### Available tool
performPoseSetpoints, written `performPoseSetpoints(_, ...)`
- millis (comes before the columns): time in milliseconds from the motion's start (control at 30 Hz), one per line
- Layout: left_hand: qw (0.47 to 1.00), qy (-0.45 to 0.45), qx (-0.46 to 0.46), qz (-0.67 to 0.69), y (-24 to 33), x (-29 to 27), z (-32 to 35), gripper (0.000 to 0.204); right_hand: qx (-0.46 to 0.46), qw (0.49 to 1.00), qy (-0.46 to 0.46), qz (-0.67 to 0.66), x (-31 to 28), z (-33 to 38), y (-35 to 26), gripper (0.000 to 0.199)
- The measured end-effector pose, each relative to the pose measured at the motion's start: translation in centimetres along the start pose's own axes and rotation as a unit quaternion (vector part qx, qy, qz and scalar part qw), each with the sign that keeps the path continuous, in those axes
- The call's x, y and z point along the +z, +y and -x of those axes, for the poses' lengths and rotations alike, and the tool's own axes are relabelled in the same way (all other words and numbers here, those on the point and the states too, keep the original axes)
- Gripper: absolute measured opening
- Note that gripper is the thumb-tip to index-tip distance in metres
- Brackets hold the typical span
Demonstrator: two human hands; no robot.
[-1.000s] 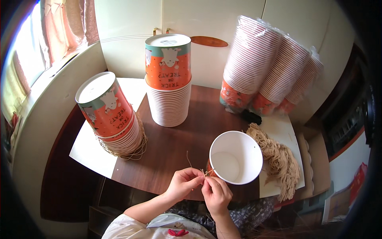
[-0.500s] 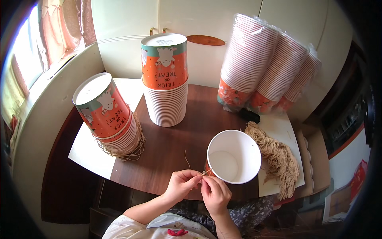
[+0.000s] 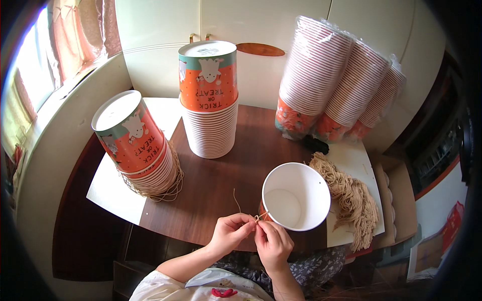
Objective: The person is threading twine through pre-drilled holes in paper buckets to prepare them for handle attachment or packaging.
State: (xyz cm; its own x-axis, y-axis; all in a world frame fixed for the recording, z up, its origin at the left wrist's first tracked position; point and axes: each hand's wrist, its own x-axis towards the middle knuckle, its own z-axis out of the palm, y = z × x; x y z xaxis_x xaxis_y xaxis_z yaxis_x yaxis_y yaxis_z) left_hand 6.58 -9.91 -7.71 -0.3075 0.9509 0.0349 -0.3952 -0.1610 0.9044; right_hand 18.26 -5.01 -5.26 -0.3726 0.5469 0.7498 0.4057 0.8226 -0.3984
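A paper bucket (image 3: 296, 196), white inside and orange outside, stands upright near the front edge of the table. Thin tan string (image 3: 265, 214) runs through a hole in its near-left wall, and a second small hole shows in the opposite wall. Just left of the rim, my left hand (image 3: 233, 232) pinches the string between thumb and forefinger, a loose end sticking up behind it. Beside it, my right hand (image 3: 273, 244) also pinches the string, close to the bucket. A small loop or knot sits between the fingertips; its detail is too small to tell.
A bundle of tan strings (image 3: 351, 200) lies right of the bucket, a black object (image 3: 316, 146) behind it. Plastic-wrapped bucket stacks (image 3: 316, 65) stand back right. Upturned stacks stand at centre (image 3: 209, 125) and left (image 3: 138, 135), the left one ringed with string. A cardboard box (image 3: 401, 200) is at right.
The string between my fingertips now shows a small loop more plainly. Both hands stay almost in place, and the bucket has not visibly moved on the table.
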Motion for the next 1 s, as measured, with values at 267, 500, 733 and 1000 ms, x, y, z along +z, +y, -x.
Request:
performPoseSetpoints(267,0.999,0.003,0.034,-0.016,-0.1,0.1,0.0,0.01,0.012,1.0,0.004,-0.025,-0.2,-0.4,-0.5,0.017)
performPoseSetpoints(500,0.985,0.004,0.109,-0.136,0.7,0.1,0.1,0.008,0.078,0.994,-0.033,-0.068,-0.3,-0.6,-0.8,0.015)
performPoseSetpoints(733,0.994,0.007,0.06,-0.094,0.4,-0.1,-0.1,0.009,0.121,0.98,-0.018,-0.158,-0.6,-0.3,-1.0,0.015)
performPoseSetpoints(1000,0.998,-0.038,0.013,0.057,0.0,-0.3,-0.3,0.011,-0.007,0.988,0.032,-0.152,-0.1,-0.5,-0.4,0.017)
